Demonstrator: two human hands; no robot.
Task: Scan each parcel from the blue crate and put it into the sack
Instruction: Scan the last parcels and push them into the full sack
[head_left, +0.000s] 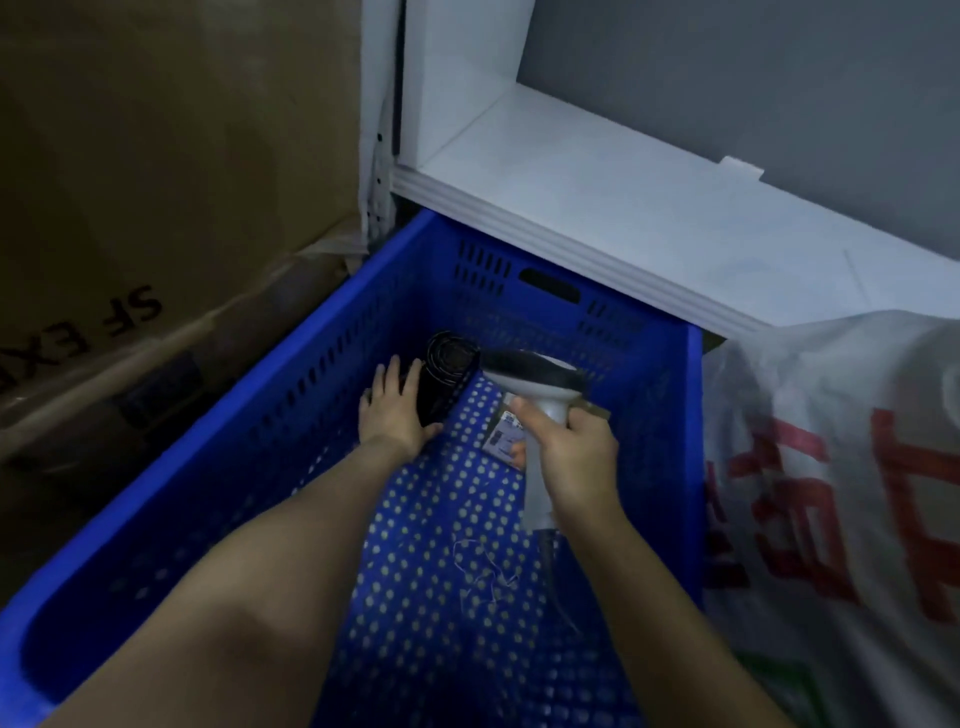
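Left hand (395, 410) is reaching deep into the blue perforated plastic crate (693, 415) and lying against the left side of a black rolled parcel (448, 376). Its fingers are running fairly straight along the roll and the thumb is hooking round the roll's near end, so the hand is holding the roll down on the crate floor.

Right hand (571, 457) is clenching the handle of a white handheld barcode scanner (540, 395), fingers wrapping round the grip and the index finger sitting up front below the head. The scanner's dark-edged head is pointing away from the person, toward the crate's far wall. It is hovering just right of the black roll; whether the two are touching is not clear.

Directly under the scanner and the right hand a flat brown parcel (597, 414) is lying on the crate floor, mostly hidden, with its white label (501, 434) showing just left of the handle.

Both parcels are sitting at the far end of the crate, the roll left of centre by the left hand, the flat one on the right beneath the right hand.

A white woven sack (831, 467) with red characters is standing just beside the crate's right wall, to the right of the right hand. A large brown cardboard box (156, 156) printed "SF EX" is standing left of the crate. A white shelf (623, 208) is overhanging the crate's far end. A thin white thread (483, 571) is lying on the crate floor between the forearms.
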